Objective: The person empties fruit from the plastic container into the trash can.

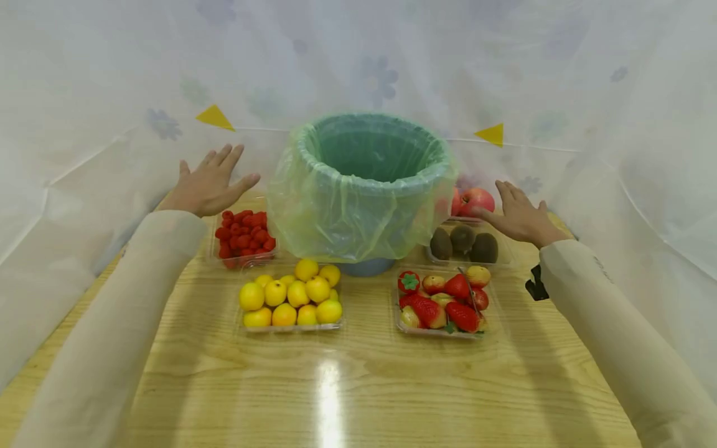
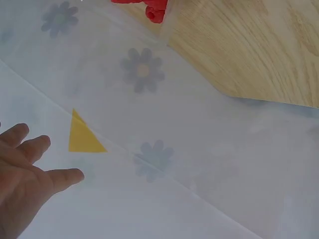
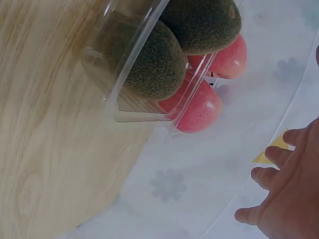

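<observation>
Flanking the round blue bin lined with a thin green plastic bag (image 1: 364, 186) at twelve o'clock on the wooden surface (image 1: 358, 373), left hand (image 1: 208, 183) and right hand (image 1: 520, 214) spread wide, holding nothing; the bin seems light and rigid, its liner slippery; gripping both sides looks safest.

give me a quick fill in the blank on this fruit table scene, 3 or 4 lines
1. The bin in the middle is lined with a ____ plastic bag.
2. The tray of raspberries sits just below the person's ____ hand.
3. The kiwis lie in a clear tray beside the ____ hand.
4. Both hands hold ____.

Missing words: green; left; right; nothing
</observation>
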